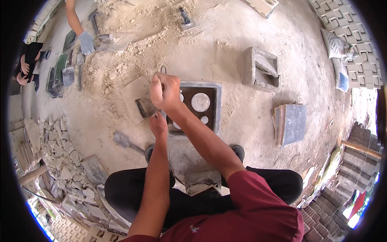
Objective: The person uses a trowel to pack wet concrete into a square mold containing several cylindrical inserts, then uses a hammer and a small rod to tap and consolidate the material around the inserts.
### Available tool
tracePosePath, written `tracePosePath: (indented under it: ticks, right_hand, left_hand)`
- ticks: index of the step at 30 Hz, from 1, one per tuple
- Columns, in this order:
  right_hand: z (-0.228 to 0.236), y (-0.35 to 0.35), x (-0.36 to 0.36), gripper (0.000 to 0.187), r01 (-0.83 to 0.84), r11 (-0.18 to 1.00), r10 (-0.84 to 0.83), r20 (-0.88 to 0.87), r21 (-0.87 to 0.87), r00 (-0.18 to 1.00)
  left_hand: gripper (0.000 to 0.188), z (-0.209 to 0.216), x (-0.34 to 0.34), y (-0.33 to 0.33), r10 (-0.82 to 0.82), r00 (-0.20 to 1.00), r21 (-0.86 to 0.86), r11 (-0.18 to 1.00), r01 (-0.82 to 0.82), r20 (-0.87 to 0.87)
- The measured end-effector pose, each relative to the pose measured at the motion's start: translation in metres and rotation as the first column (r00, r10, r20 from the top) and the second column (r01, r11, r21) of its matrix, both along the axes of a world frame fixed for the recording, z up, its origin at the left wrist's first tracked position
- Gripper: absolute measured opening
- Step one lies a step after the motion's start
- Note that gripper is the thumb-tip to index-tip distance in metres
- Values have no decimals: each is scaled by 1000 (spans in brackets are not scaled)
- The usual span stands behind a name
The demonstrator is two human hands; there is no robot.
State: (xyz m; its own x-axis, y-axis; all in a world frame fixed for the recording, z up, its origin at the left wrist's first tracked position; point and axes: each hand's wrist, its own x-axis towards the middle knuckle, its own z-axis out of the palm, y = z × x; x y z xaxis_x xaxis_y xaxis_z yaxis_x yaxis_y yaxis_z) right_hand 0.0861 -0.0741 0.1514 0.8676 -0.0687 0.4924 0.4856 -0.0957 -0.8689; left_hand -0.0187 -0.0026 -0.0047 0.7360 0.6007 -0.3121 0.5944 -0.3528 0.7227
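A square grey mould frame [220, 101] lies on the ground in front of me. Its dark bed carries a large pale disc [200, 102], a small disc [204, 119] and other round pieces partly covered by my right arm. My right hand [166, 92] is a fist above the frame's left side, around a thin rod with a looped end [163, 69]; the rest of it is hidden. Just below, at the frame's left edge, my left hand [158, 124] has its fingers pressed together; what they grip is hidden. Beside it lies a black-handled float [142, 108].
Left of my feet lies a flat-bladed trowel [122, 140]. Right stand a concrete box mould [249, 66] and stacked plates [294, 124]. Loose sandy powder [117, 68] covers the ground ahead. A co-worker's gloved hand [86, 43] is far left, near tools; another person sits beyond.
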Motion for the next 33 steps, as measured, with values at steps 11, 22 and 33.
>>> tracePosePath:
  ticks: [11, 22, 33]
  right_hand:
    - [-13, -72, 4, 38, -72, 947, 140, -201, 313, 970]
    - [-15, -111, 3, 37, -12, 996, 18, -66, 84, 998]
    - [-12, -152, -12, 42, -67, 966, 82, -48, 248, 996]
  left_hand:
    - [44, 2, -4, 1, -29, 998, 18, 999, 30, -47]
    - [44, 3, -5, 0, 3, 998, 32, 999, -2, -57]
    - [44, 7, -3, -4, 4, 998, 42, 999, -1, -58]
